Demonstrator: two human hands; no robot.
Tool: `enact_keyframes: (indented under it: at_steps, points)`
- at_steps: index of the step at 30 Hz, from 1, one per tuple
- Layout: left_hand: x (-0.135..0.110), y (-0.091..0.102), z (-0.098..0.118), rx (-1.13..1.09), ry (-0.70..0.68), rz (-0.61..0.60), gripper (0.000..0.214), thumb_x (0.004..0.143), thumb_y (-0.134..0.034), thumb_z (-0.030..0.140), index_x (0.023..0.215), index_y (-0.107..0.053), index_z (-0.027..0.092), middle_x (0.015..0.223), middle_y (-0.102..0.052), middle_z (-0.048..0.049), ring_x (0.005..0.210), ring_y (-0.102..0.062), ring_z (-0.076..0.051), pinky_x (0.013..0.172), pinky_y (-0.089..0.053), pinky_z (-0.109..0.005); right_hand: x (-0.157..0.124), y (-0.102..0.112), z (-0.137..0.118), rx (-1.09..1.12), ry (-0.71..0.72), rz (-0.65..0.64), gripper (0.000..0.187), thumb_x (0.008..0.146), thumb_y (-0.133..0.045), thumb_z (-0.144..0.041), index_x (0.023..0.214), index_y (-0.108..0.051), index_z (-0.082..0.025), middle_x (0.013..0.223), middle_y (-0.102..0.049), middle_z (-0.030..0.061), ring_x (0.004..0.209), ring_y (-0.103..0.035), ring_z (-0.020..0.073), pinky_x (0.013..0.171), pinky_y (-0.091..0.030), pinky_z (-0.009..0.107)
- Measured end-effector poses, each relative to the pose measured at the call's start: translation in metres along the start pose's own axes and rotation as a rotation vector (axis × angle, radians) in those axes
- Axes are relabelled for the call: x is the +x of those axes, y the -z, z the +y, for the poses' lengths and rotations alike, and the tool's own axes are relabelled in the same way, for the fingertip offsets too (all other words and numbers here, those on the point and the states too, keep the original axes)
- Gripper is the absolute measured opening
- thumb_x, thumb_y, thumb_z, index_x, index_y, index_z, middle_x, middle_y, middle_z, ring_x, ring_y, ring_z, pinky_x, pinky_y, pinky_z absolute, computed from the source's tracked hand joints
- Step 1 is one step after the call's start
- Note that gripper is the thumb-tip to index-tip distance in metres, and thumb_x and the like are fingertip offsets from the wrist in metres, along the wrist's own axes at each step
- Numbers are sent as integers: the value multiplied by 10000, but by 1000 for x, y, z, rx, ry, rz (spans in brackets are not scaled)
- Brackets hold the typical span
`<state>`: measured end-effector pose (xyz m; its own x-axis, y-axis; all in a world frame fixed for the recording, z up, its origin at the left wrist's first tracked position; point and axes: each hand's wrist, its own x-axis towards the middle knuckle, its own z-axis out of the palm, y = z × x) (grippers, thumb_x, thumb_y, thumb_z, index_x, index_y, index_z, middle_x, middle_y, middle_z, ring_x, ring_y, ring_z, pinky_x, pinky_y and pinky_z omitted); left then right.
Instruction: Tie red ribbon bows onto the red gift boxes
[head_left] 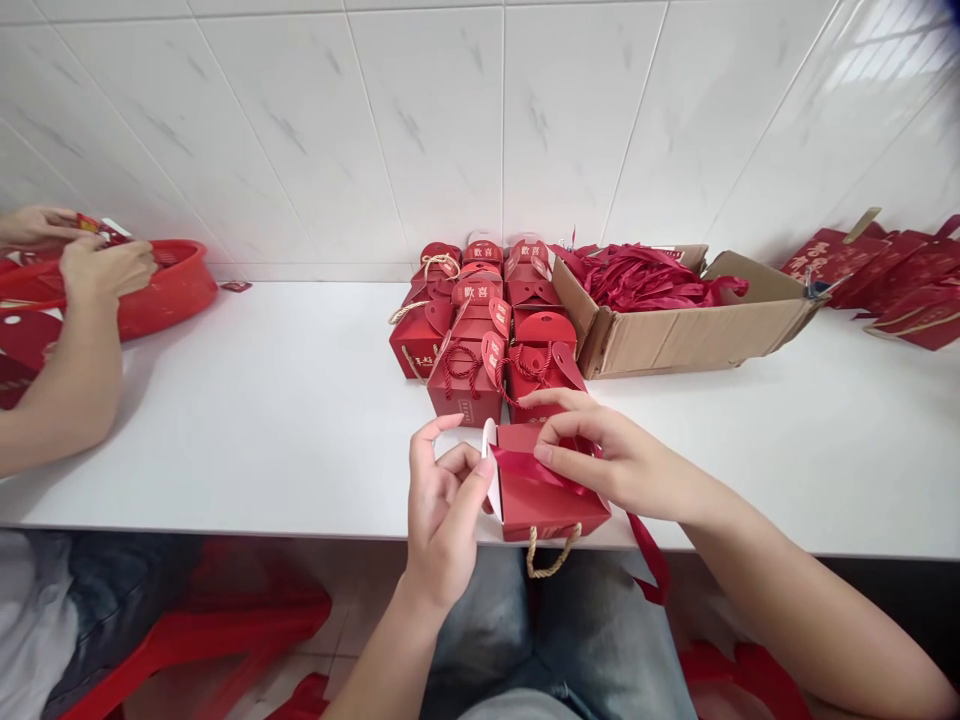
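Note:
A red gift box (pixel 544 508) with a twisted cord handle (pixel 553 566) rests at the table's front edge, its handle hanging over the edge. My left hand (pixel 444 525) is at the box's left side, thumb and fingers closed on the white-backed flap (pixel 491 480). Across the box top runs a dark red satin ribbon (pixel 517 463). My right hand (pixel 619 455) presses thumb and fingers together on this ribbon. The ribbon's loose tail (pixel 652 560) hangs below my right wrist, past the table edge. Whether the ribbon passes through the flap is hidden.
Several finished red gift boxes (pixel 469 350) stand behind. A cardboard carton (pixel 690 335) holds a heap of red ribbons (pixel 637 275). Red bags (pixel 885 270) lie at far right. At left, a co-worker's hands (pixel 97 255) hold a small packet over a red basin (pixel 176 290).

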<state>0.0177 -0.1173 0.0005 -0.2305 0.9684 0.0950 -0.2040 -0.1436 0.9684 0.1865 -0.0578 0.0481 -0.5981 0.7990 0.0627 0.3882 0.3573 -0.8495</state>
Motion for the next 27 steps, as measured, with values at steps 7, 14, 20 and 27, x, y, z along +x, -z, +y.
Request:
enact_keyframes:
  at_steps: [7,14,20,27]
  points:
    - [0,0,0,-6,11,-13,364,835,-587,293,1148,-409,243,617,-509,64,543,-474,-104,564,-382,-219,-1,3,-2,55,22,-14,258,883,-550,-306,672,-614,-170,1277,-522,110,1249,-459,278,1015,-362,447]
    - [0,0,0,-8,9,-16,372,831,-596,298,1149,-412,237,623,-508,65,536,-471,-96,566,-390,-219,3,2,0,29,17,-26,240,880,-550,-298,691,-622,-170,1306,-508,113,1261,-452,264,1004,-365,424]
    - [0,2,-3,-5,-8,-26,371,833,-600,296,1150,-418,232,624,-487,64,543,-445,-92,557,-376,-213,11,-1,0,-26,36,9,238,883,-542,-308,698,-620,-179,1295,-528,108,1270,-454,242,991,-375,408]
    - [1,2,-1,13,27,-67,373,826,-613,322,1131,-414,244,646,-499,62,556,-458,-99,555,-367,-214,11,-4,-2,-132,81,-12,183,870,-556,-278,726,-623,-188,1295,-545,104,1267,-458,258,1052,-316,477]
